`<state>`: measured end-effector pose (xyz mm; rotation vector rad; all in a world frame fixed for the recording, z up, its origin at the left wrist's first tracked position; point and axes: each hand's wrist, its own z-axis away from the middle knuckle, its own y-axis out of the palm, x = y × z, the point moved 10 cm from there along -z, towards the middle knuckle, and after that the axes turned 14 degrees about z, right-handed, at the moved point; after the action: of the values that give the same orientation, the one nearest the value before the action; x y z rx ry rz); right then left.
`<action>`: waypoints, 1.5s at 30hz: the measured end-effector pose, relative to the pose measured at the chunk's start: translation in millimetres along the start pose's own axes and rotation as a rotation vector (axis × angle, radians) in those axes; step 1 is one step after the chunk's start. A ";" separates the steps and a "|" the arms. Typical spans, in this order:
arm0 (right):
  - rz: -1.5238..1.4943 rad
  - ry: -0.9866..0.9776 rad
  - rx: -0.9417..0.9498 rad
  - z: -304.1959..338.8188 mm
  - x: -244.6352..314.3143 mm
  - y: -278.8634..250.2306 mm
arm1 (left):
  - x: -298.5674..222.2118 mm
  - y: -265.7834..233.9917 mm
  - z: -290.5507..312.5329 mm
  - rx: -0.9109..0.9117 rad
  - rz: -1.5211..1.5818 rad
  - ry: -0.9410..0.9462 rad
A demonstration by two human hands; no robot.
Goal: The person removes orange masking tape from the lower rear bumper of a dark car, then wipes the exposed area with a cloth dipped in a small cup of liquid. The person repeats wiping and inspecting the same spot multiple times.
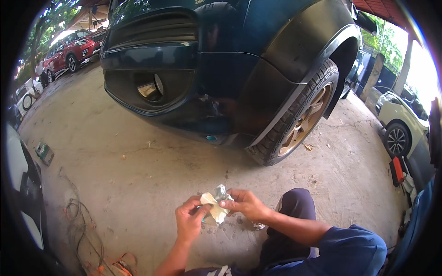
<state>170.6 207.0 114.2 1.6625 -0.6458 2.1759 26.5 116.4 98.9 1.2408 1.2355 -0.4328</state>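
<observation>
Low in front of me, both hands hold a crumpled sheet (217, 213), pale yellow and whitish with silvery-grey parts; whether it is paper or a foil wrapper I cannot tell. The thumb and fingers of my left hand (189, 221) pinch its left edge, beside a small teal patch. My right hand (247, 205) grips the opposite side, thumb on top. Beyond the hands stands a dark blue car (225, 69). Its bumper corner has a pale scuff (212, 106), with a small teal spot (212, 138) near the lower edge.
A gold-rimmed front wheel (304, 119) stands ahead on the concrete floor (138, 170). Cables (80, 221) and an orange object (123, 266) lie at lower left, a green-grey box (44, 153) farther out. At right are a pale car (400, 115) and a red-and-black item (397, 170).
</observation>
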 end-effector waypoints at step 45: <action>-0.316 -0.265 0.048 -41.8 90.4 -88.3 | -92.6 111.1 -74.9 -0.044 -0.197 0.273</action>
<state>157.7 302.6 205.9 1.9480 -0.3662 1.7820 49.6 188.1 243.4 1.1720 1.6007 -0.3843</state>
